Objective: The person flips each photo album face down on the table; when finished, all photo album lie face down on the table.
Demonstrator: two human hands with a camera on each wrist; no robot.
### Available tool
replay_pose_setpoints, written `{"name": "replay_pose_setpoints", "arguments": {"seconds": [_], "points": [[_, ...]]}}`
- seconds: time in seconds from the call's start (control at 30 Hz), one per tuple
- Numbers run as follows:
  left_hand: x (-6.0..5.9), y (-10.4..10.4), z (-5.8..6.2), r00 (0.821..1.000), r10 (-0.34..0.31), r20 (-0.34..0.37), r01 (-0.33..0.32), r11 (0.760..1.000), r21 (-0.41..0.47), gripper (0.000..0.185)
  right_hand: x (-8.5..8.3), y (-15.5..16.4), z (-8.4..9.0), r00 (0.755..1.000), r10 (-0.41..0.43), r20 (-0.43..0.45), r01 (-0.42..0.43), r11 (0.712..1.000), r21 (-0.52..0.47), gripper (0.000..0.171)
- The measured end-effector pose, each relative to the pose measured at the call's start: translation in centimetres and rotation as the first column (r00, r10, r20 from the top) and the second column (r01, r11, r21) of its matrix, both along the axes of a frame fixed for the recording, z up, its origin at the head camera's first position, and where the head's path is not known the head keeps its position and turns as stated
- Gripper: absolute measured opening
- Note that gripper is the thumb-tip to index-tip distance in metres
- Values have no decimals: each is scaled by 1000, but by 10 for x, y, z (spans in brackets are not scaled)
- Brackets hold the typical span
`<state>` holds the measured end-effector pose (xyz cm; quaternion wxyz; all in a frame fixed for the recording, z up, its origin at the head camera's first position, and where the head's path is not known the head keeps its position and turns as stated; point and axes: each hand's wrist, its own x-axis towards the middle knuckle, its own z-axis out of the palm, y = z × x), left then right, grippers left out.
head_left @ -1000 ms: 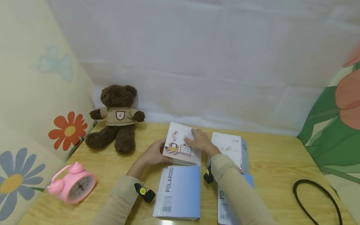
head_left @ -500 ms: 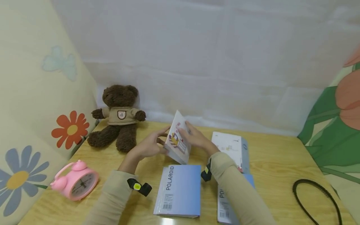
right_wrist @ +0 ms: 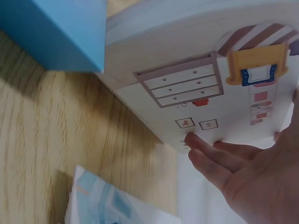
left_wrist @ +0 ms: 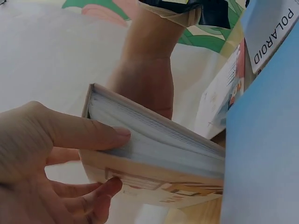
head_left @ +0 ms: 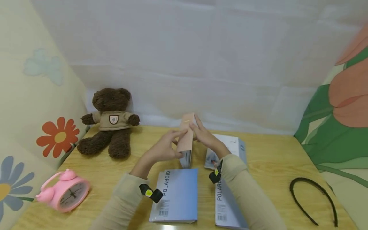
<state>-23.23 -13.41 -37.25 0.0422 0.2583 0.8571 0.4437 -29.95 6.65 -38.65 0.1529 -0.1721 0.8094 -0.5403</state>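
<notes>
Nearest: two blue albums marked POLAROID lie flat at the near edge of the tabletop point(head_left: 273, 159), the left album point(head_left: 175, 195) and the right album point(head_left: 227, 201).
Left hand point(head_left: 164, 150): thumb and fingers pinch the pale book point(head_left: 186, 140) by its edges; that grip is firm.
Right hand point(head_left: 205, 137): straight fingers point(right_wrist: 205, 151) press flat on the illustrated cover, not curled.
Book: stands on edge on the tabletop between both hands, just beyond the left album.
Doing it well, as I judge: keep the bottom edge planted and the flat palm steadying, so the book does not topple onto the white book point(head_left: 230, 148) behind.
Farther: pink clock point(head_left: 64, 191), headband point(head_left: 313, 198), teddy bear point(head_left: 110, 123).
</notes>
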Motion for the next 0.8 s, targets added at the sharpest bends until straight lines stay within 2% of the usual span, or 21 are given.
{"name": "replay_pose_setpoints", "arguments": {"seconds": [0.13,0.23,0.33,0.43,0.57,0.7,0.8], "points": [[-1,-1,-13,993,42,107,-47,998,42,110,0,0,-1,1000,-5,6,5,1000,-10,69],[-3,-1,-27,985,46,168,-51,999,20,114,1,-1,-1,1000,-5,-1,5,1000,-5,68],[-5,2,-43,983,12,182,-11,1000,-5,106,1,-2,-2,1000,-6,-12,7,1000,10,67],[-5,5,-54,988,-9,152,12,1000,-17,93,1,-4,-2,1000,-12,-9,12,1000,9,66],[-4,7,-57,993,8,117,-4,999,-35,85,1,-6,-4,999,-20,31,21,998,-61,66],[-4,4,-52,990,44,133,-36,997,-63,95,1,-5,-7,994,-23,107,40,985,-166,66],[-5,-4,-50,990,76,122,-62,991,-119,100,2,-2,-9,989,-66,129,87,982,-168,67]]}}
